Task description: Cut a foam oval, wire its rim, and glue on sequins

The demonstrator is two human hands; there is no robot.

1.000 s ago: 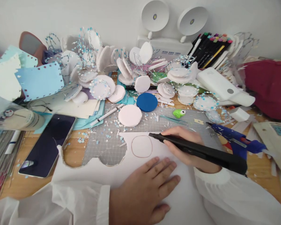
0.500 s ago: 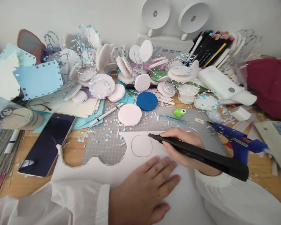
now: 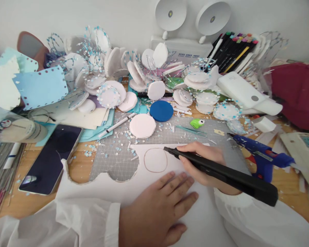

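My left hand [image 3: 157, 209] lies flat with fingers spread on a white foam sheet [image 3: 113, 187], pressing it onto the grey cutting mat [image 3: 113, 159]. My right hand [image 3: 203, 164] is closed around a long black cutting tool [image 3: 221, 173], held like a pen. Its tip sits at the right edge of a rounded outline [image 3: 156, 160] scored in the sheet. The sheet's left edge has scalloped cut-outs.
A pale pink disc [image 3: 142, 126] and a blue disc [image 3: 161, 110] lie beyond the mat, behind them a heap of white foam discs [image 3: 110, 85]. A phone [image 3: 51, 157] lies left, a blue glue gun [image 3: 260, 156] right, markers [image 3: 234, 48] and a lamp [image 3: 181, 31] at the back.
The black tool's rear end has dropped slightly lower and to the right; its tip stays at the outline. My left hand has not moved.
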